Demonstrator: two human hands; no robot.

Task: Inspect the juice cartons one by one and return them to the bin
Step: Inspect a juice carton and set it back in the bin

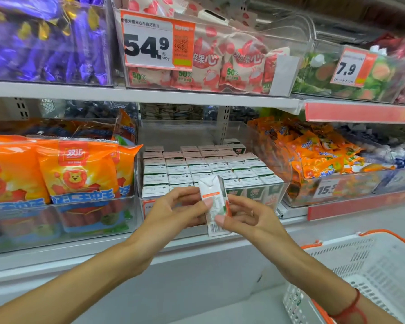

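The small white juice carton with the barcode (214, 206) is showing only its printed side, and this print is too small to read; the left hand (173, 206) and the right hand (246, 216) are covering its two edges. The clear plastic bin of cartons (279, 185) is partly hiding behind the hands, and its front label is hiding too. The white mesh basket with orange rim (365, 260) is getting cut off by the right and bottom edges.

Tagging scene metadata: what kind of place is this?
Almost certainly a shop's snack aisle: shelves of clear bins with packaged snacks, price tags such as the 54.9 label, and a white shopping basket. Both hands hold one juice carton over its bin.
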